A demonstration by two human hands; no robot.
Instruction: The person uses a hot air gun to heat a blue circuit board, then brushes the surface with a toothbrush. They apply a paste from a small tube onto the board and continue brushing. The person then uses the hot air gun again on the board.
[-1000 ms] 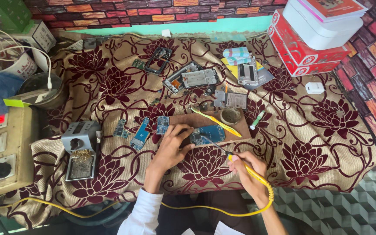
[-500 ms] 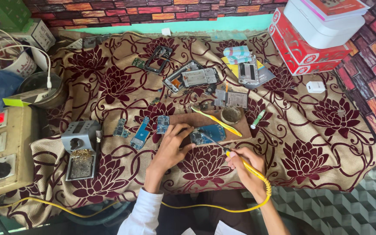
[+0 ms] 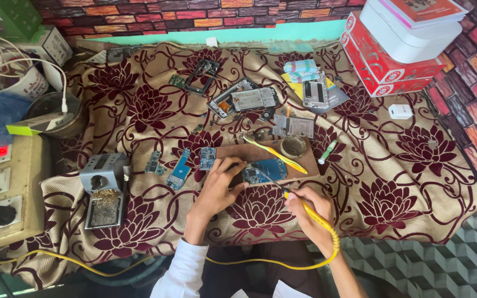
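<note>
My right hand grips a yellow-handled soldering iron, its thin tip angled up-left onto a blue circuit board. The board lies on a brown wooden block. My left hand rests fingers-down on the block's left end, pressing beside the board. The iron's yellow cable loops down from my right wrist and runs left along the table's front edge. Yellow tweezers lie across the block.
A grey soldering stand with brass wool sits at the left. Loose blue boards, opened phone parts, a small round tin and red-and-white boxes are spread over the flowered cloth. A switch panel with plug is far left.
My right hand has shifted slightly with the iron's tip staying on the blue board. My left hand keeps its place on the block.
</note>
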